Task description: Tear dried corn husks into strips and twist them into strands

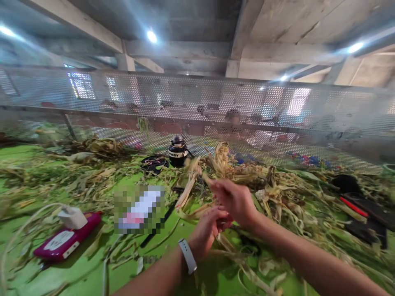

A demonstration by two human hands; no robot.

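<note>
My left hand point(207, 231), with a white band on its wrist, is closed low over the green table; its fingertips are curled, and what lies in them is hidden. Just above and right of it, my right hand point(237, 200) is pinched round a pale strip of dried corn husk point(207, 178), blurred at its far end. Both hands are close together. Beyond them leans a bundle of husks point(222, 158). A long pale husk piece point(189, 189) lies left of the right hand.
Loose husks point(286, 197) litter the green tabletop point(92, 271). A purple power strip point(68, 242) with a white plug stands left, beside a blurred-out phone-like object point(140, 209). A black jar point(178, 152) stands behind. Dark red-edged objects point(367, 209) lie right. A perforated metal screen point(191, 94) closes the back.
</note>
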